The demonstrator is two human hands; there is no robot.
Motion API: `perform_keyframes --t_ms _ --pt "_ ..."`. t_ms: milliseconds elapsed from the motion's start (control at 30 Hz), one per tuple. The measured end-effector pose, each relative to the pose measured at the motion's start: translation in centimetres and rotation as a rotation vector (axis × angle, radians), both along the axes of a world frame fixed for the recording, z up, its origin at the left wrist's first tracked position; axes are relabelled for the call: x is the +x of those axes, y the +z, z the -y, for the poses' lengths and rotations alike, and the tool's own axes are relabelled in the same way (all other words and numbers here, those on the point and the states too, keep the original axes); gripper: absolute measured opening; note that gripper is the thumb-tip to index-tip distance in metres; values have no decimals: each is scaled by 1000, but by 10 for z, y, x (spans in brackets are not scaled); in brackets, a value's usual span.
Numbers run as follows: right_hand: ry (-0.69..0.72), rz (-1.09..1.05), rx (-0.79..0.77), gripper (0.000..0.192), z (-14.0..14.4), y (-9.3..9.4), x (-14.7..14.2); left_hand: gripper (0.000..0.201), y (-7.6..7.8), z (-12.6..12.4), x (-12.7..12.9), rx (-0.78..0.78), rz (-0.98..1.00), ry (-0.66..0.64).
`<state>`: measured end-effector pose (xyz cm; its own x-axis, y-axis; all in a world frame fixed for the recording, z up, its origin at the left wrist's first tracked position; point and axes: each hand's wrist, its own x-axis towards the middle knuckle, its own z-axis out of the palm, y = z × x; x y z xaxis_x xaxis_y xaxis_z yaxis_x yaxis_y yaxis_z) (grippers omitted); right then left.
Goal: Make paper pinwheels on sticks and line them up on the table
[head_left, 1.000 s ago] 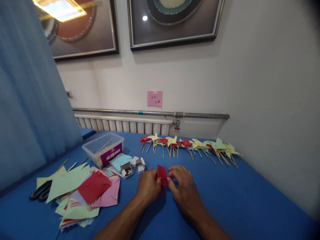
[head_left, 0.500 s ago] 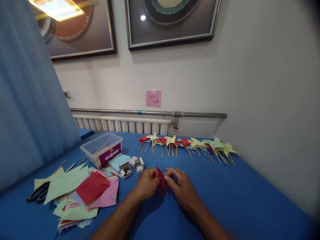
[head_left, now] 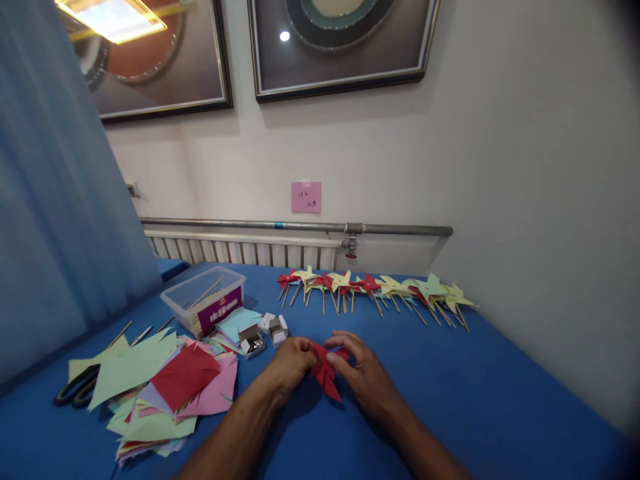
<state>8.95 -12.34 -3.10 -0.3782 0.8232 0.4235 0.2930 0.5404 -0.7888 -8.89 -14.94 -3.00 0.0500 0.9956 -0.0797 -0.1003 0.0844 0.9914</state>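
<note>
I see the left hand and right hand both pinched narrow on a red paper piece low over the blue table. The clear plastic box holds thin wooden sticks.

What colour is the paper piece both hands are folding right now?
Red: the folded paper piece is plain red, no pattern, seen in the head view between both hands.

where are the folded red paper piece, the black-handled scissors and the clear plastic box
folded red paper piece (head_left: pixel 326 373), head view, middle of the paper
black-handled scissors (head_left: pixel 75 390), head view, handle loops
clear plastic box (head_left: pixel 186 305), head view, front wall
</note>
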Motion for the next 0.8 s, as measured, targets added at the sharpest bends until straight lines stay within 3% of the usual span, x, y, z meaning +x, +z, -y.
perform_keyframes --t_ms 333,800 --pt "-22 85 -95 18 7 15 -1 4 -3 -1 3 -47 20 -32" --pt "-27 17 -150 18 8 13 -6 13 -7 0 5 -23 17 -28"
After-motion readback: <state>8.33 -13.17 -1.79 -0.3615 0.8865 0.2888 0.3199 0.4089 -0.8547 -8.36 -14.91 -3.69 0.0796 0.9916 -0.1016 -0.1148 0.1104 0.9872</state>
